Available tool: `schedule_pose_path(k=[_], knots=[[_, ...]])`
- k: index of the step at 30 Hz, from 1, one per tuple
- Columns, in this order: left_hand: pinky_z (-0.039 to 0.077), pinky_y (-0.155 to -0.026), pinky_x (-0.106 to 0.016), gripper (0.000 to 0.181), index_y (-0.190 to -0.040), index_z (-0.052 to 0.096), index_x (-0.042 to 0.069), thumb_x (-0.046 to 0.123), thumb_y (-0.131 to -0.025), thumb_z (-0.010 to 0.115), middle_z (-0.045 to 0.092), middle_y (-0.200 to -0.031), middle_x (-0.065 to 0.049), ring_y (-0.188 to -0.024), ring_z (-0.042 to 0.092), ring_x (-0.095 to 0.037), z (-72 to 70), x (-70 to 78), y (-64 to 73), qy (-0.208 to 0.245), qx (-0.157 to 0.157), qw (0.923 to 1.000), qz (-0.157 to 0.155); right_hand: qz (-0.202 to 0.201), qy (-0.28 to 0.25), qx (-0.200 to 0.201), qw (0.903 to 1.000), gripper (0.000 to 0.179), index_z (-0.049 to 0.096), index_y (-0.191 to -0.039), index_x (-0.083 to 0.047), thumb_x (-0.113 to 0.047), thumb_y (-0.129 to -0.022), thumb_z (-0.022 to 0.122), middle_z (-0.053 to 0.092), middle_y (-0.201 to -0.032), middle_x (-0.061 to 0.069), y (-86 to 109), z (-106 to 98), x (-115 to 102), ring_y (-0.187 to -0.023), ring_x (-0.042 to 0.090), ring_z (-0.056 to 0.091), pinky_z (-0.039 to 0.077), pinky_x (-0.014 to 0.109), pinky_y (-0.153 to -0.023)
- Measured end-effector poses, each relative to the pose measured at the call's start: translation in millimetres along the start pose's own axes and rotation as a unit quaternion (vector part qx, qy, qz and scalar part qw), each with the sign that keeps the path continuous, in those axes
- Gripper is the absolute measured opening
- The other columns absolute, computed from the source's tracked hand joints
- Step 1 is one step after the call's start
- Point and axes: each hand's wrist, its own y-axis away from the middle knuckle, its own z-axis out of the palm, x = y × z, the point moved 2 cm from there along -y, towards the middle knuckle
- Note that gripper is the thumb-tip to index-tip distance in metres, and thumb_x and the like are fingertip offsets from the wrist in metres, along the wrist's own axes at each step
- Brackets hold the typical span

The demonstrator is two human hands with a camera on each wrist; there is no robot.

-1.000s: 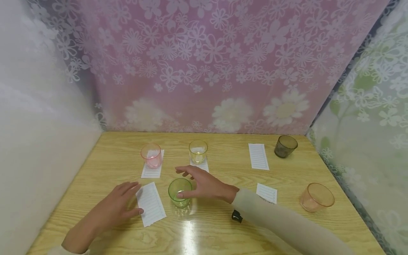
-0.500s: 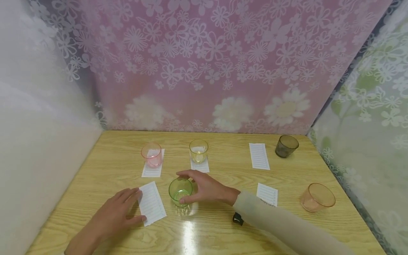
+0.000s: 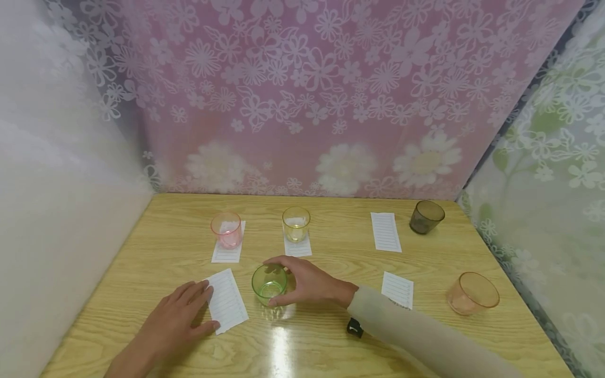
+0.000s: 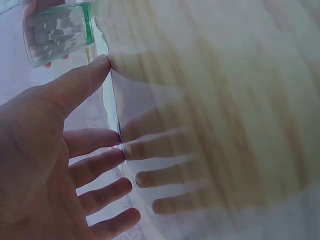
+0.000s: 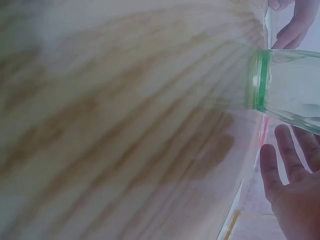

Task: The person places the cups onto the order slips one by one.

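A see-through green cup (image 3: 269, 286) stands upright on the table near the middle; it also shows at the top of the left wrist view as a clear cup (image 4: 57, 32) with a green base. My right hand (image 3: 307, 283) holds it from the right side, thumb at the near side and fingers round the far side. Just left of the cup lies a white lined paper slip (image 3: 228, 302). My left hand (image 3: 177, 317) is spread palm down, its fingertips and thumb tip touching the slip's left edge.
Behind, a pink cup (image 3: 229, 236) and a yellow cup (image 3: 296, 231) each stand on a slip. At right are a dark grey cup (image 3: 426, 218), an orange cup (image 3: 472, 296) and lined slips (image 3: 386, 232). Floral curtains (image 3: 307, 105) enclose the table (image 3: 340, 226).
My right hand has lowered and closed in round the green cup, its thumb moving from over the cup to its near side. My left hand has shifted slightly right, onto the paper slip's edge.
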Motion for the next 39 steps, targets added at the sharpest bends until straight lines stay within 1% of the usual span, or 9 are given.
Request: schedule_pose_path(k=[8, 15, 17, 19, 24, 27, 32, 36, 39], knots=[[0.051, -0.110, -0.069, 0.078, -0.151, 0.064, 0.002, 0.055, -0.095, 0.080, 0.059, -0.160, -0.015, -0.147, 0.053, -0.045, 0.0, 0.0, -2.2, 0.021, 0.007, 0.9997, 0.007, -0.005, 0.005, 0.007, 0.9999, 0.085, 0.053, -0.160, -0.023, -0.048, -0.088, 0.091, 0.062, -0.153, -0.007, 0.8, -0.1, 0.4, -0.135, 0.013, 0.061, 0.053, 0.038, -0.114], [0.049, -0.112, -0.070, 0.079, -0.153, 0.062, 0.006, 0.056, -0.095, 0.080, 0.057, -0.162, -0.012, -0.150, 0.050, -0.045, 1.0, -1.7, -5.0, 0.038, -0.009, 0.9992, 0.002, -0.007, 0.005, 0.013, 0.9999, 0.084, 0.054, -0.159, -0.021, -0.046, -0.088, 0.091, 0.064, -0.151, -0.005, 1.0, -0.7, -0.3, -0.133, 0.014, 0.063, 0.054, 0.038, -0.113], [0.048, -0.113, -0.071, 0.079, -0.153, 0.062, 0.006, 0.055, -0.094, 0.081, 0.057, -0.162, -0.012, -0.150, 0.050, -0.046, 1.3, -2.1, -6.1, 0.041, -0.012, 0.9991, 0.006, -0.005, 0.008, 0.014, 0.9999, 0.084, 0.053, -0.159, -0.021, -0.046, -0.089, 0.091, 0.064, -0.151, -0.006, 1.2, -2.1, -2.0, -0.133, 0.015, 0.063, 0.054, 0.038, -0.114], [0.049, -0.113, -0.070, 0.079, -0.154, 0.062, 0.007, 0.054, -0.094, 0.082, 0.057, -0.162, -0.012, -0.150, 0.050, -0.046, 1.6, -2.4, -8.0, 0.039, -0.014, 0.9990, 0.014, -0.004, 0.013, 0.018, 0.9998, 0.084, 0.053, -0.159, -0.021, -0.047, -0.089, 0.091, 0.064, -0.151, -0.006, 1.2, -4.0, -4.0, -0.133, 0.016, 0.063, 0.054, 0.040, -0.114], [0.050, -0.113, -0.069, 0.077, -0.152, 0.063, 0.006, 0.049, -0.093, 0.085, 0.059, -0.160, -0.013, -0.148, 0.052, -0.047, 1.5, -1.1, -16.1, 0.038, -0.007, 0.9980, 0.051, 0.002, 0.025, 0.026, 0.9994, 0.083, 0.054, -0.159, -0.024, -0.049, -0.088, 0.090, 0.063, -0.151, -0.008, 0.9, -7.9, -7.4, -0.133, 0.016, 0.062, 0.054, 0.042, -0.114], [0.050, -0.114, -0.068, 0.076, -0.151, 0.064, 0.004, 0.048, -0.093, 0.086, 0.059, -0.160, -0.014, -0.148, 0.051, -0.048, 1.2, 0.8, -21.3, 0.051, -0.007, 0.9960, 0.073, -0.001, 0.027, 0.027, 0.9992, 0.082, 0.055, -0.158, -0.025, -0.050, -0.088, 0.090, 0.064, -0.151, -0.009, 0.4, -7.8, -8.8, -0.133, 0.015, 0.063, 0.054, 0.041, -0.114], [0.050, -0.115, -0.067, 0.077, -0.153, 0.061, 0.003, 0.047, -0.095, 0.084, 0.056, -0.162, -0.016, -0.151, 0.048, -0.050, 0.8, 5.4, -29.2, 0.078, -0.022, 0.9914, 0.102, -0.017, 0.024, 0.031, 0.9991, 0.080, 0.057, -0.156, -0.022, -0.048, -0.088, 0.091, 0.068, -0.146, -0.008, 0.6, -6.5, -15.6, -0.130, 0.012, 0.064, 0.054, 0.038, -0.114], [0.048, -0.116, -0.068, 0.077, -0.156, 0.059, 0.004, 0.046, -0.096, 0.083, 0.053, -0.165, -0.016, -0.153, 0.044, -0.051, 1.6, 8.7, -35.1, 0.097, -0.039, 0.9880, 0.114, -0.020, 0.021, 0.030, 0.9991, 0.081, 0.057, -0.156, -0.022, -0.048, -0.088, 0.091, 0.069, -0.144, -0.010, 1.7, -5.3, -21.7, -0.130, 0.010, 0.063, 0.054, 0.037, -0.114], [0.047, -0.117, -0.069, 0.077, -0.158, 0.057, 0.005, 0.047, -0.098, 0.081, 0.050, -0.168, -0.015, -0.156, 0.041, -0.050, 2.4, 10.9, -38.4, 0.108, -0.053, 0.9861, 0.115, -0.022, 0.018, 0.030, 0.9991, 0.082, 0.057, -0.156, -0.023, -0.050, -0.087, 0.091, 0.068, -0.145, -0.011, 2.3, -4.3, -24.8, -0.131, 0.009, 0.063, 0.053, 0.037, -0.115]])
